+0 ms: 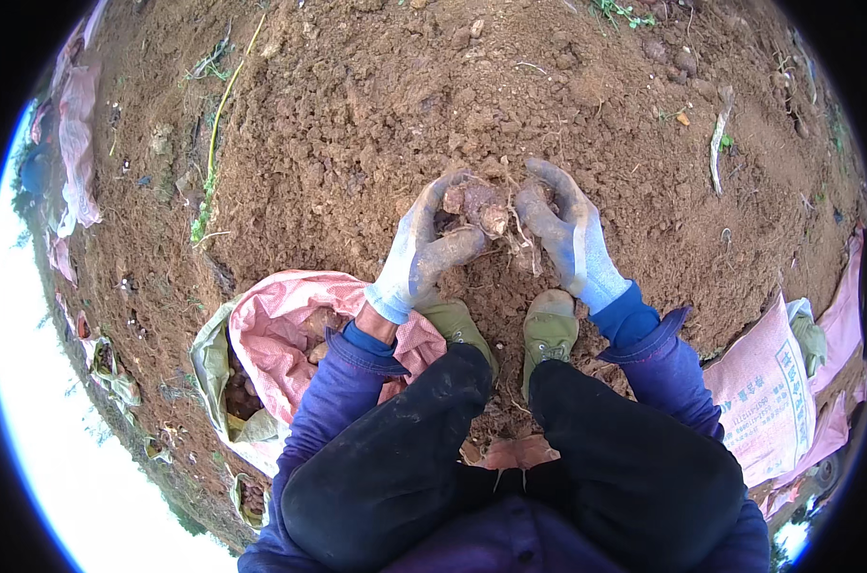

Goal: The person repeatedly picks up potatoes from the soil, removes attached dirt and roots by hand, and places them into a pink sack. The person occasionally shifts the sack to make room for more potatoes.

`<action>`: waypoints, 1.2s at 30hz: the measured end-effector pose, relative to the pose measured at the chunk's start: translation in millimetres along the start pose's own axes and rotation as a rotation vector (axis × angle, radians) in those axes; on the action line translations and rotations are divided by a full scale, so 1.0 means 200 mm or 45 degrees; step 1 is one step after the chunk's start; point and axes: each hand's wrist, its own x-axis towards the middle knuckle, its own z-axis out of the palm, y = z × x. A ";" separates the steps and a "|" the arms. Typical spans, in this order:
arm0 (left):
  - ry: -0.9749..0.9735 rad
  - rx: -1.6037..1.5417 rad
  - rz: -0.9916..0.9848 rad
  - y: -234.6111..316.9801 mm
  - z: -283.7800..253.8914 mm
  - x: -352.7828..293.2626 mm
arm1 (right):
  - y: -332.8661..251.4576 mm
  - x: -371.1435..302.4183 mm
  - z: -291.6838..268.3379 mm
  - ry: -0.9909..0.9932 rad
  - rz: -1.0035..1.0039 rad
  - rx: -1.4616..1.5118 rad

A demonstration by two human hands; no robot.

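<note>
Above the soil between my feet, my left hand, in a soil-stained white and grey glove, is closed around a knobbly brown tuber clump with dirt on it. Thin stringy roots hang from the clump's right side. My right hand, gloved the same way, curls its fingers and thumb at those roots and the clump's right edge. What lies deep between its fingers is partly hidden. Beside my left forearm, a pink woven sack stands with its mouth open, and brown tubers show inside.
A pale green sack holding tubers adjoins the pink one. To the right lies a printed pink sack. My green shoes stand on loose brown soil. A yellow-green stem and a pale stick lie farther off.
</note>
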 end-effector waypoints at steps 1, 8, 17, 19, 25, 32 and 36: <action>0.037 0.232 0.121 0.02 -0.01 0.00 | 0.00 -0.01 0.01 0.008 -0.082 -0.052; 0.200 0.503 0.193 -0.02 0.10 -0.02 | -0.01 -0.08 0.04 0.053 -0.497 -0.589; -0.002 -0.421 -0.250 -0.17 0.03 -0.05 | -0.02 -0.03 -0.11 -0.291 0.155 0.164; -0.087 -0.692 -0.257 -0.17 -0.01 -0.03 | -0.04 -0.02 -0.14 -0.339 0.222 0.445; 0.593 -0.726 -0.231 -0.08 -0.08 0.04 | -0.10 -0.03 -0.11 0.262 0.037 0.607; -0.015 -1.044 -0.154 -0.13 0.04 -0.02 | -0.20 -0.06 0.07 0.158 -0.288 -0.212; 0.162 -0.710 0.030 -0.04 -0.15 -0.17 | -0.19 -0.12 0.31 -0.121 -0.489 -0.216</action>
